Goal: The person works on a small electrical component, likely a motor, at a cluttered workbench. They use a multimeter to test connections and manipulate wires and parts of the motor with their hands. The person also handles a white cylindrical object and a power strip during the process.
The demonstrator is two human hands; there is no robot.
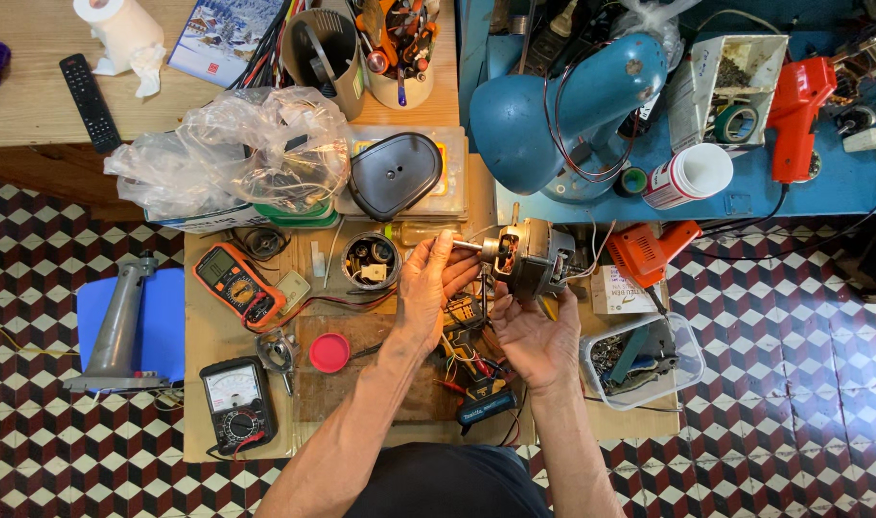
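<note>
A small electric fan motor [532, 257] with a bare metal shaft and exposed copper windings is held above the cardboard-covered worktable [217, 317]. My right hand [534, 336] grips the motor body from below. My left hand [436, 283] is at the shaft end, its fingertips pinching the shaft. Thin wires trail from the motor toward the blue fan housing [562, 105].
An orange multimeter [238, 283], a black analogue meter [236, 403], a red lid [329, 353], a round tin of parts [371, 261], a black oval cover [395, 176], a plastic bag [236, 149], an orange tool [649, 251] and a clear tub [644, 360] surround the hands.
</note>
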